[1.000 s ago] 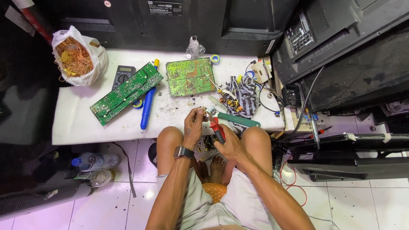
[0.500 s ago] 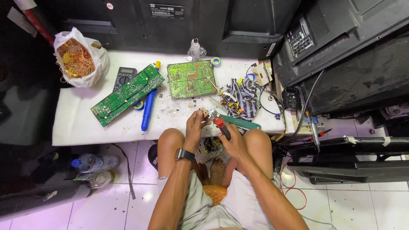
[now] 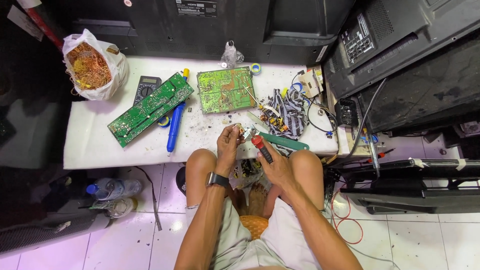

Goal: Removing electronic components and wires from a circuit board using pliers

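Over the near edge of the white table (image 3: 90, 145), between the person's knees, both hands meet. Left hand (image 3: 227, 150), black watch on wrist, fingers pinched closed around a small metal electronic part (image 3: 246, 132) held just above the table edge. Right hand (image 3: 276, 167) wrapped shut around a red-and-black handled tool (image 3: 261, 148), looks like a screwdriver; its tip is at the part, exact contact too small to tell. Just right of the hands, a green flat tool (image 3: 282, 141) lies on the table. Further back, a square green circuit board (image 3: 225, 90) sits mid-table; a long green circuit board (image 3: 150, 108) lies diagonally to its left, partly over a dark multimeter (image 3: 146, 86). Blue desoldering pump (image 3: 175, 125) lies between the boards. White bag of copper wire scrap (image 3: 91, 65) at far left corner. Striped cloth (image 3: 291, 112) with loose components right of the square board. Dark TV back panels (image 3: 410, 60) stand behind and to the right.
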